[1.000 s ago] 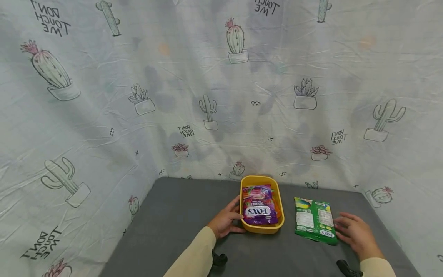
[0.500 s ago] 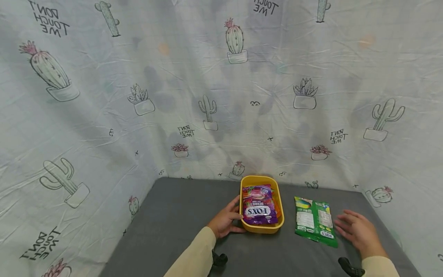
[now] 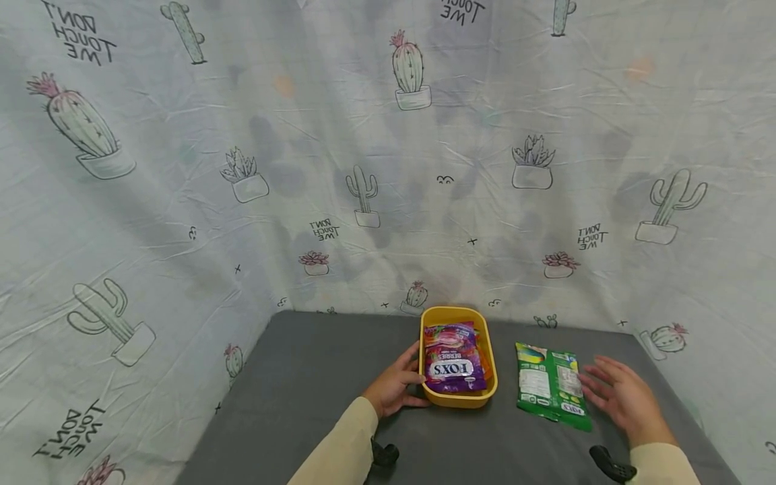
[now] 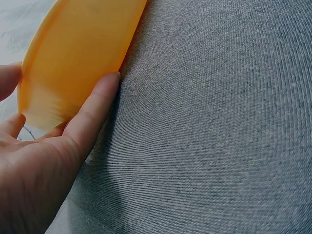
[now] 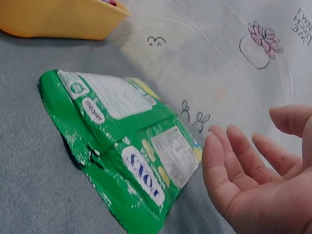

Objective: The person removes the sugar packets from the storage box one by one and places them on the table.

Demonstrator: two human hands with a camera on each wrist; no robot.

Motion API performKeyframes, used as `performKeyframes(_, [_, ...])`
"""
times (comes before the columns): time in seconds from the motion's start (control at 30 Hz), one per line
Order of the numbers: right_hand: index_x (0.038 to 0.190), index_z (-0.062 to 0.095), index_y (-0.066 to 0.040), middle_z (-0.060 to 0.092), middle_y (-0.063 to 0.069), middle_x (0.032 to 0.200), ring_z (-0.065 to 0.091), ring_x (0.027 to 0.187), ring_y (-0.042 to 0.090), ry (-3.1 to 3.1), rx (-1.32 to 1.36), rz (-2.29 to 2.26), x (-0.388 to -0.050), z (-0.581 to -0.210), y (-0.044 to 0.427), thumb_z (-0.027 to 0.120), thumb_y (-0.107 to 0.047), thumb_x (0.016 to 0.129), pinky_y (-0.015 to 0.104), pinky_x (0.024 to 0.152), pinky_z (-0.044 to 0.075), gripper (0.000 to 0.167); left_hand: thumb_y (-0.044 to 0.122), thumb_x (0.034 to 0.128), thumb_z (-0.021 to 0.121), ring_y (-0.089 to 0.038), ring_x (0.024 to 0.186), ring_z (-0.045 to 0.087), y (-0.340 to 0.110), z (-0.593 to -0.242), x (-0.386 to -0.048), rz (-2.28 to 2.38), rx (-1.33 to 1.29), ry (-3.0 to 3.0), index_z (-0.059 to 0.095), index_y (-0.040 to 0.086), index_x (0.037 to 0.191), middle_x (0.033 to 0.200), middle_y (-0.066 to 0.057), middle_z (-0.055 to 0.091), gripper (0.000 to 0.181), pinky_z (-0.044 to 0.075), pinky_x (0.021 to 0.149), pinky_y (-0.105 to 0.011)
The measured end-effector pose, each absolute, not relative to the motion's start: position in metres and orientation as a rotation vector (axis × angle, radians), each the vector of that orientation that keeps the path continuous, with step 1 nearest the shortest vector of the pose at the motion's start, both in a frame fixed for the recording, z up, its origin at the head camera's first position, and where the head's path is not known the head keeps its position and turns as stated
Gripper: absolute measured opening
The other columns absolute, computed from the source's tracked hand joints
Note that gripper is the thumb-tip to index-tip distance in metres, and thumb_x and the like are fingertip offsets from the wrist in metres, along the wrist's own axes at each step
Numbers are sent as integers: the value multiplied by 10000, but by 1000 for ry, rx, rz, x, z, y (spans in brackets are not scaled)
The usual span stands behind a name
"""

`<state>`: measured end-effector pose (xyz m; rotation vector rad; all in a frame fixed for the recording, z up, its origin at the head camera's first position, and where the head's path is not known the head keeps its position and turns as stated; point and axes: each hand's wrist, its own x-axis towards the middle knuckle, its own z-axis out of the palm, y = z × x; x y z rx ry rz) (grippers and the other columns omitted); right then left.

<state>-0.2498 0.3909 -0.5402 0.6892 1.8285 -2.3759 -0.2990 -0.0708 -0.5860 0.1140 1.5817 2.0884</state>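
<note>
While the left hand steadies a round-cornered yellow plastic tub on the dark grey cloth-covered counter, its fingers curving about the outer left wall, the right hand hovers at the right edge of a flat, glossy green packet marked FOX'S, holding nothing. The right fingers are slightly spread; whether any tip touches the packet cannot be told. The green packet lies on the counter, right of the tub and apart from it; a shiny purple FOX'S berries packet rests inside the tub, over something orange that is mostly hidden. Should the right fingers press sideways instead of getting beneath the edge, the green packet would probably slide or buckle, its film looking slick and limp; an uneven push from the left hand could skid or tip the tub. Compared with half a second earlier, the right hand sits slightly farther forward, its fingertips nearer the packet's edge, whereas tub, left hand and both packets keep their places.
</note>
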Motion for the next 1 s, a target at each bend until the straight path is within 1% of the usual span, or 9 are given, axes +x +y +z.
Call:
performKeyframes(0.03, [1496, 418, -291, 639, -135, 1050, 715, 960, 76, 1818, 669, -2387, -250, -539, 390, 494, -408, 1160, 374, 899, 611, 364, 10, 995, 634, -487, 1411, 487, -71, -586, -299, 2088, 113, 1583, 266, 252, 1756, 1699, -211, 358, 880, 538, 919, -743])
performKeyframes(0.1, [1506, 406, -299, 644, -132, 1063, 714, 971, 75, 1807, 637, -2405, -251, -537, 387, 524, -429, 1147, 361, 896, 610, 399, 12, 995, 635, -487, 1415, 483, -71, -586, -299, 2088, 112, 1582, 266, 254, 1756, 1698, -211, 357, 880, 537, 920, -744])
performKeyframes(0.13, [1468, 417, -314, 651, -131, 1066, 716, 978, 78, 1801, 618, -2411, -251, -536, 386, 534, -434, 1143, 359, 897, 609, 365, 13, 995, 636, -487, 1415, 482, -71, -586, -300, 2087, 113, 1583, 268, 256, 1756, 1698, -210, 358, 879, 537, 919, -744])
performKeyframes(0.3, [1412, 419, -321, 670, -128, 1084, 719, 1007, 93, 1790, 502, -2417, -253, -531, 379, 545, -430, 1140, 357, 902, 607, 319, 12, 996, 641, -479, 1412, 488, -71, -586, -301, 2084, 106, 1582, 274, 264, 1754, 1693, -205, 368, 879, 539, 915, -744])
performKeyframes(0.4, [1431, 409, -296, 684, -129, 1095, 718, 1029, 100, 1789, 439, -2412, -254, -528, 374, 536, -421, 1146, 364, 906, 605, 337, 9, 996, 635, -482, 1416, 484, -71, -586, -300, 2084, 107, 1577, 268, 265, 1756, 1696, -205, 364, 882, 538, 917, -744])
performKeyframes(0.6, [1530, 366, -241, 655, -104, 1161, 712, 1053, 113, 1856, 379, -2363, -257, -526, 363, 529, -442, 1147, 394, 939, 601, 462, 12, 995, 633, -486, 1421, 481, -72, -587, -300, 2085, 115, 1583, 263, 266, 1757, 1700, -206, 356, 885, 543, 917, -735])
performKeyframes(0.73, [1628, 298, -142, 625, -45, 1259, 702, 1080, 118, 1918, 337, -2309, -259, -526, 353, 510, -460, 1150, 429, 963, 596, 612, 18, 995, 642, -480, 1422, 480, -72, -589, -300, 2086, 115, 1582, 272, 270, 1755, 1694, -201, 367, 882, 540, 924, -736])
performKeyframes(0.83, [1698, 165, -39, 598, 13, 1341, 700, 1107, 133, 1938, 302, -2275, -261, -526, 345, 504, -453, 1155, 463, 989, 585, 762, 15, 995, 642, -475, 1427, 472, -73, -589, -301, 2093, 120, 1572, 275, 264, 1754, 1689, -200, 376, 879, 531, 931, -747])
performKeyframes(1.0, [1706, 133, -10, 563, 111, 1452, 705, 1144, 190, 1954, 299, -2249, -264, -524, 330, 516, -448, 1154, 493, 994, 583, 803, 10, 1002, 640, -465, 1428, 469, -74, -590, -301, 2103, 130, 1547, 272, 257, 1755, 1688, -201, 377, 874, 518, 942, -758])
